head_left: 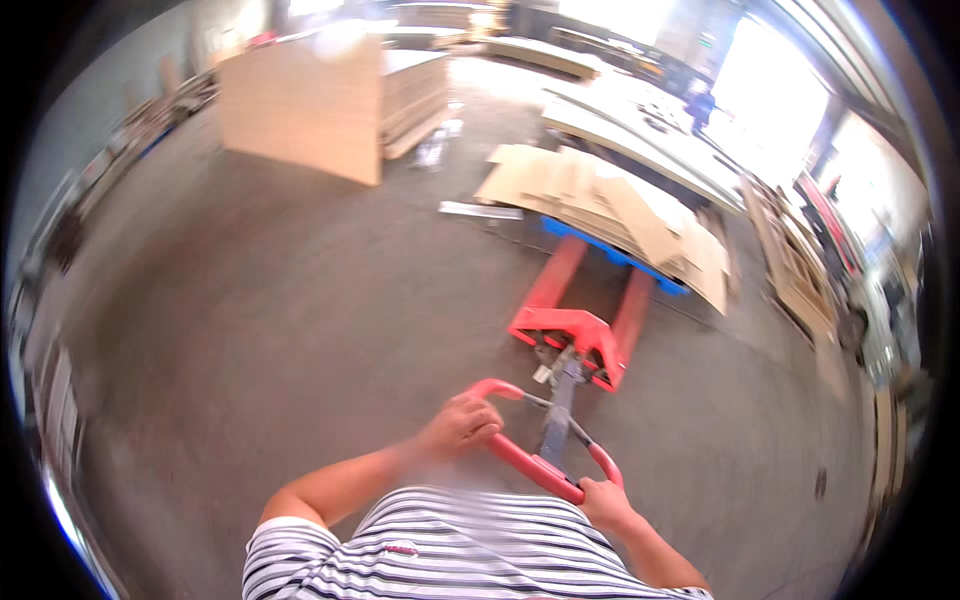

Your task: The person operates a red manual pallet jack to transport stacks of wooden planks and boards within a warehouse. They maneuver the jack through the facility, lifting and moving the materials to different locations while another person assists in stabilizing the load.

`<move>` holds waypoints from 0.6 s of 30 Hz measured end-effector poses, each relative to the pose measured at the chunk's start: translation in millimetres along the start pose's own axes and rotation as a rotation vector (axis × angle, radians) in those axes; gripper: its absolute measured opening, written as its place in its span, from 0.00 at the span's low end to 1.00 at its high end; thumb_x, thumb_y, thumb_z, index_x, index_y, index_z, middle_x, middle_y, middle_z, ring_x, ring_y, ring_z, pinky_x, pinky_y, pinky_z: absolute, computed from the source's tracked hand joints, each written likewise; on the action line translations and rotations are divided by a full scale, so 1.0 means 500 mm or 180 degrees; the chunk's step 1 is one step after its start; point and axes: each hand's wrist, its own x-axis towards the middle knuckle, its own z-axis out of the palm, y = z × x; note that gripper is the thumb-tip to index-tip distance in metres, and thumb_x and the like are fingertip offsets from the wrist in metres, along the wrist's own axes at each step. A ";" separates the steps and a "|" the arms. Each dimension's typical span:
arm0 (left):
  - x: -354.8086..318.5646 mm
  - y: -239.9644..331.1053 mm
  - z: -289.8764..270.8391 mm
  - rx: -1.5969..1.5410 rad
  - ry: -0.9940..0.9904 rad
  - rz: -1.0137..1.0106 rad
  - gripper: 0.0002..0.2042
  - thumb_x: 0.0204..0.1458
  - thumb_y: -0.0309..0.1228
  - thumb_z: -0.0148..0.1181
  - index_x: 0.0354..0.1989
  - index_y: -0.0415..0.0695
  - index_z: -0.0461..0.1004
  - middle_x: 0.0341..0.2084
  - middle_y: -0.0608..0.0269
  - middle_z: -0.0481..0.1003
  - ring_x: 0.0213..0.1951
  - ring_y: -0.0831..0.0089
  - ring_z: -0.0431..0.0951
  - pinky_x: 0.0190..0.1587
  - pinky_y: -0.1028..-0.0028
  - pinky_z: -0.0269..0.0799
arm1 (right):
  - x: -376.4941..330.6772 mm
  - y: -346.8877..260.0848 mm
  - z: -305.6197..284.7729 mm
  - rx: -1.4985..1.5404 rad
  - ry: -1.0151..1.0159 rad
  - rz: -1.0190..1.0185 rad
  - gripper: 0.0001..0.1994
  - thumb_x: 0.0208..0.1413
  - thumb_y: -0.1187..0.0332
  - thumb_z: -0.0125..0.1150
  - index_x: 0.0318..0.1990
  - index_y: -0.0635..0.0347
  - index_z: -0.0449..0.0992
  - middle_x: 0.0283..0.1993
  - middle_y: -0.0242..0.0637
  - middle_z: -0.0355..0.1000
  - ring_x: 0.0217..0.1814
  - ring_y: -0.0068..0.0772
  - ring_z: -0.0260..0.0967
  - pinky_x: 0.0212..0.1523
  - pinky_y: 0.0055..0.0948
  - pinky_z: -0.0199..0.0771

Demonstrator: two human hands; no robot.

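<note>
Both my hands grip the red looped handle (530, 464) of a pallet jack. My left hand (462, 424) is wrapped round the handle's left corner, while my right hand (607, 503) closes on its right end, close to my body. A grey shaft (560, 410) joins the handle to the jack's red body (575, 328). Two red forks (558, 272) run away from me, their far ends hidden under a blue pallet (612, 254). On that pallet lies an uneven stack of light brown boards (610, 200), some jutting out over its edges.
A large upright tan panel (300, 105) stands at the far left beside stacked sheets (415, 95). Long pale board stacks (640, 135) lie behind the pallet. Wooden frames (790, 255) lean at the right. A white strip (480, 211) lies on the grey floor (270, 330). A person (700, 108) stands far off.
</note>
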 end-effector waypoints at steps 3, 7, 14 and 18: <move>-0.097 0.063 0.008 -0.0146 0.0964 -0.0135 0.08 0.61 0.32 0.54 0.46 0.46 0.72 0.44 0.62 0.73 0.50 0.61 0.71 0.56 0.63 0.64 | -0.030 0.023 -0.003 0.0914 -0.0928 -0.0159 0.26 0.48 0.44 0.62 0.37 0.64 0.77 0.33 0.45 0.78 0.36 0.44 0.77 0.43 0.39 0.75; -0.302 0.074 0.048 0.0119 0.1495 -0.1326 0.11 0.61 0.31 0.53 0.49 0.43 0.69 0.44 0.58 0.73 0.48 0.60 0.72 0.54 0.66 0.66 | -0.158 -0.061 -0.015 0.3360 -0.1432 -0.0368 0.20 0.55 0.58 0.61 0.48 0.65 0.71 0.30 0.27 0.66 0.30 0.23 0.61 0.32 0.24 0.59; -0.611 0.093 0.055 0.0187 0.0765 -0.2833 0.15 0.61 0.38 0.53 0.48 0.39 0.72 0.42 0.51 0.74 0.45 0.59 0.76 0.50 0.64 0.70 | -0.046 -0.145 0.045 0.3993 -0.2004 -0.0544 0.23 0.56 0.63 0.63 0.54 0.65 0.66 0.38 0.31 0.71 0.37 0.20 0.68 0.40 0.21 0.69; -0.734 0.080 0.016 0.0304 0.0558 -0.3134 0.17 0.61 0.40 0.53 0.48 0.40 0.73 0.42 0.50 0.75 0.45 0.60 0.77 0.50 0.63 0.72 | -0.007 -0.272 0.112 0.3850 -0.1585 -0.0430 0.21 0.55 0.57 0.61 0.46 0.65 0.68 0.33 0.34 0.72 0.33 0.24 0.69 0.37 0.24 0.70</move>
